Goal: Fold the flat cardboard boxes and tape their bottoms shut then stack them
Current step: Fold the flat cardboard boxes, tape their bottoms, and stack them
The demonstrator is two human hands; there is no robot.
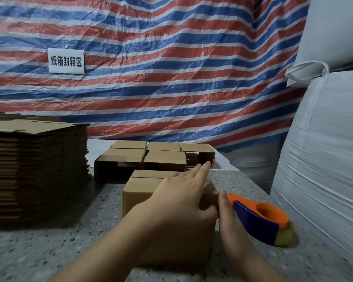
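On the speckled table (49, 251), a folded box (143, 192) is pressed by the left hand (181, 198), fingers straight together; the right hand (230, 226), fingers together, is laid against its side.

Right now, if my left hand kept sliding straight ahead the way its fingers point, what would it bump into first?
Probably the folded box at the right of the finished group, open side facing you. Your left hand lies flat on the near box, fingertips aimed there; depth is hard to judge.

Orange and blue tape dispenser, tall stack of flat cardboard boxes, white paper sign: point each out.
Orange and blue tape dispenser (257, 218): head view, on its blue side panel.
Tall stack of flat cardboard boxes (37, 169): head view, on its layered front edge.
White paper sign (66, 61): head view, on its printed middle.
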